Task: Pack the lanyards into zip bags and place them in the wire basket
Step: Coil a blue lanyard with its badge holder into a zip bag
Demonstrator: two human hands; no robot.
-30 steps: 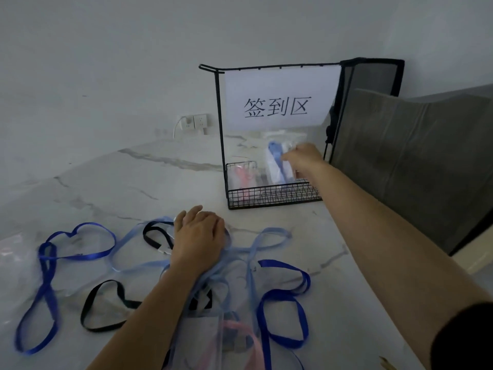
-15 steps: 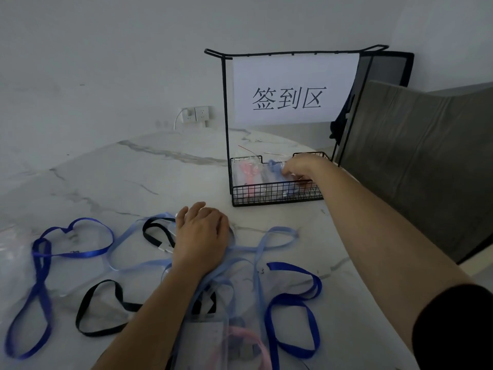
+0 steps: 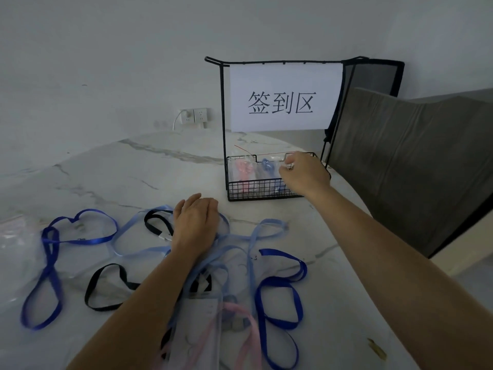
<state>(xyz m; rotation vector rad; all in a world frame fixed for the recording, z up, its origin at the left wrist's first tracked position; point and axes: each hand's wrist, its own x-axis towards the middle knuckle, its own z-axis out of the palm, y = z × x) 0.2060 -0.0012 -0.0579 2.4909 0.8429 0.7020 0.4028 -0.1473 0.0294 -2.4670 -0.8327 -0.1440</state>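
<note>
Two filled bags (image 3: pixel 244 170) in basket (image 3: pixel 253 194); right hand (image 3: pixel 306 173) at blue bag (image 3: pixel 268 168), grip not discernible; left hand (image 3: pixel 196 222) flat on loose lanyards (image 3: pixel 278 287), desk (image 3: pixel 106 177) front, nearest it

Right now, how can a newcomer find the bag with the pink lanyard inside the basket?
Below the white paper sign stands a black wire basket. The clear zip bag with the pink lanyard sits at its left end; its right neighbour holds a blue lanyard.
</note>
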